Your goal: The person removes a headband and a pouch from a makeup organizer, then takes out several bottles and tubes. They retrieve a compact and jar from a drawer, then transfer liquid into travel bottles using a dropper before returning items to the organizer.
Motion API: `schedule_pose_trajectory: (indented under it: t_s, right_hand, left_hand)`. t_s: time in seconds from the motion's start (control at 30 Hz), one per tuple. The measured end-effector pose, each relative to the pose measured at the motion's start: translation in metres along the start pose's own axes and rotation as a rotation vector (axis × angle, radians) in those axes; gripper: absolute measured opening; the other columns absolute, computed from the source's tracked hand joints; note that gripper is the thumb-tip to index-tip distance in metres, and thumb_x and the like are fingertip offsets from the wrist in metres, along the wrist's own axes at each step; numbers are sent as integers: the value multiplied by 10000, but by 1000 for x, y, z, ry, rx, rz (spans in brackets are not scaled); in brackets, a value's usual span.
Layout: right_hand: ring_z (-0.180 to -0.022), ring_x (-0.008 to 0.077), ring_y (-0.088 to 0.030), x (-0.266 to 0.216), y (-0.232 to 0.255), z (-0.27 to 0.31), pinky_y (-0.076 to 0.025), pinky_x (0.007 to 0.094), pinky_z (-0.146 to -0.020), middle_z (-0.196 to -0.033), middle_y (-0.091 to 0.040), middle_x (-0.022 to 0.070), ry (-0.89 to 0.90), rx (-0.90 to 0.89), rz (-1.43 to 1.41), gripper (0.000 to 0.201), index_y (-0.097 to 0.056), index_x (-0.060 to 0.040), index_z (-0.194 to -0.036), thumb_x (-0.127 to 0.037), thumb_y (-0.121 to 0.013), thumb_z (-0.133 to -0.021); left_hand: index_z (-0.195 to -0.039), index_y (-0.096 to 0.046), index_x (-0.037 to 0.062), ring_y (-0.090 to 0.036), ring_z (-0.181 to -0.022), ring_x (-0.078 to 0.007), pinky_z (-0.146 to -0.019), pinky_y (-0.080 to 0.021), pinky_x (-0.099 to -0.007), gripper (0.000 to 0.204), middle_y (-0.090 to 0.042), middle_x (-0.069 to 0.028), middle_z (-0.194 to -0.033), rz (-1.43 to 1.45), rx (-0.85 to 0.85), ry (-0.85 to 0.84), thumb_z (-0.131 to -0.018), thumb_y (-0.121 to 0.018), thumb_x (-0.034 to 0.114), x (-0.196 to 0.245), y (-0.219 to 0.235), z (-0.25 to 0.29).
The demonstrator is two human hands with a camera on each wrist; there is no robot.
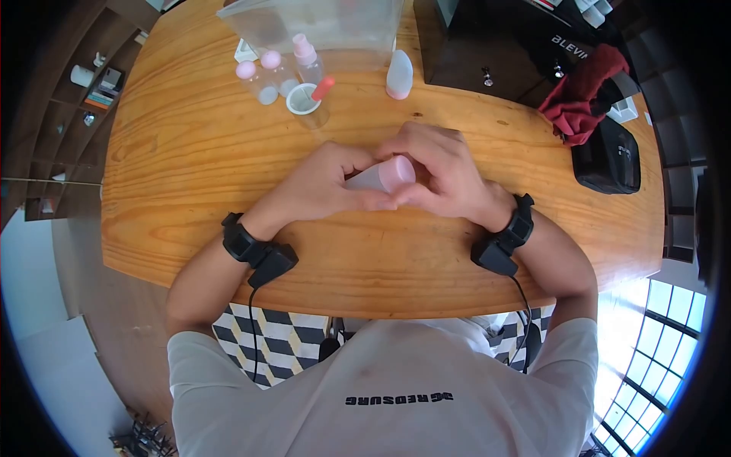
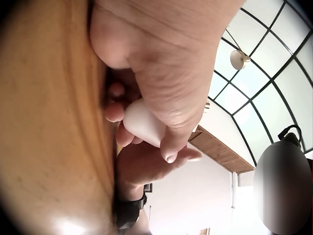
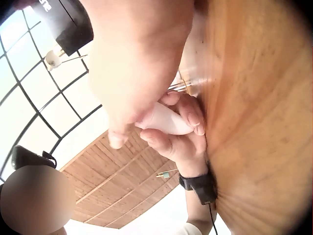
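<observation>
A small travel squeeze bottle point(image 1: 365, 180), frosted white with a pink cap point(image 1: 398, 174), lies tilted between both hands over the table, cap toward the right. My left hand point(image 1: 316, 183) grips the body, thumb along the near side. My right hand point(image 1: 451, 169) curls around the cap end, thumb and forefinger on the cap. In the left wrist view the white rounded body point(image 2: 143, 122) shows beneath the left thumb. The right wrist view shows the body point(image 3: 168, 120) between the left fingers; the right hand partly hides the cap.
Beyond the hands stand pink-topped clear bottles point(image 1: 311, 67), a cup point(image 1: 308, 114) with a pink-handled tool point(image 1: 324, 87), and another squeeze bottle point(image 1: 400, 75). A translucent bag point(image 1: 320, 27) is behind them. A black box point(image 1: 495, 53), red cloth point(image 1: 575, 114) and black case point(image 1: 607, 158) occupy the right.
</observation>
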State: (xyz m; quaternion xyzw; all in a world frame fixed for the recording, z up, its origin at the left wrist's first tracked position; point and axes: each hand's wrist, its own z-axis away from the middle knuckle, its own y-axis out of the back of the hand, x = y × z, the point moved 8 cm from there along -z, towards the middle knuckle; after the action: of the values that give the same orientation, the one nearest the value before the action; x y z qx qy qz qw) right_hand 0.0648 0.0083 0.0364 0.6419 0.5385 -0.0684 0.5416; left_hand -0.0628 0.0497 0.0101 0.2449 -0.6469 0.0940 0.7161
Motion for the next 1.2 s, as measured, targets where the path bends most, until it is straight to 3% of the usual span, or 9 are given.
schedule_pose_trajectory:
  t_s: [0.23,0.33,0.4,0.53,0.6,0.7,0.93,1.13,1.2]
  right_hand:
    - [-852,330,-630,-27,16,-6,-524,407,-748,-1058,-636,133,292,358,-64,420,-657,-70,-1178,-292,-782,-844]
    - [-856,332,-634,-26,26,-4,-523,389,-758,-1041,-643,138,268,389,-40,374,-676,-62,-1152,-237,-774,-836]
    - [-951,358,-630,-7,4,-5,-524,404,-788,-1090,-645,166,87,70,72,386,-669,-53,-1194,-223,-758,-858]
    - [-1001,344,-623,-18,12,-3,-521,402,-808,-1097,-643,162,169,175,40,329,-670,-46,-1173,-215,-722,-895]
    - [-976,295,-628,-23,32,3,-518,382,-808,-1083,-637,131,238,412,-68,293,-665,-39,-1149,-122,-721,-874]
    - [-969,276,-623,-13,36,-2,-515,364,-815,-1056,-621,111,133,502,-55,270,-650,-34,-1096,-2,-713,-836]
    - [-1000,297,-622,16,12,-10,-524,394,-825,-1036,-622,97,-150,300,77,289,-608,-45,-1000,52,-758,-773]
    - [-867,301,-656,-8,23,-12,-537,391,-661,-1034,-645,125,26,397,318,242,-615,-40,-984,6,-779,-813]
    - [-696,298,-645,-15,27,-19,-526,414,-596,-908,-668,92,-50,367,241,202,-625,-55,-983,-48,-774,-847]
  left_hand:
    - [-1087,-740,0,-587,-777,-65,-701,-471,-254,355,-704,0,-851,79,56,-33,-886,-840,275,-1,3,0]
    - [-1076,-744,0,-587,-773,-62,-697,-469,-249,342,-706,4,-847,70,42,-25,-892,-833,274,1,4,1]
    - [-1065,-748,2,-587,-779,-57,-697,-468,-246,327,-708,7,-855,84,-2,-3,-900,-822,274,0,3,1]
    - [-1048,-754,4,-592,-780,-54,-693,-465,-244,313,-715,7,-867,130,15,14,-908,-809,279,-4,5,3]
    - [-999,-752,20,-571,-785,-70,-702,-447,-252,287,-665,13,-842,139,-29,43,-873,-783,276,-6,4,4]
    - [-1006,-760,22,-562,-775,-73,-696,-431,-253,274,-649,19,-827,164,-27,43,-860,-787,252,4,5,5]
    - [-1035,-760,17,-567,-781,-122,-706,-422,-276,303,-625,-10,-828,129,-6,-94,-832,-799,239,6,9,13]
    - [-958,-752,21,-553,-724,-166,-660,-407,-305,280,-607,-32,-784,-92,134,-197,-802,-811,245,10,43,36]
    - [-802,-676,20,-543,-641,-182,-580,-389,-314,289,-579,-62,-708,-232,157,-253,-826,-824,268,12,55,41]
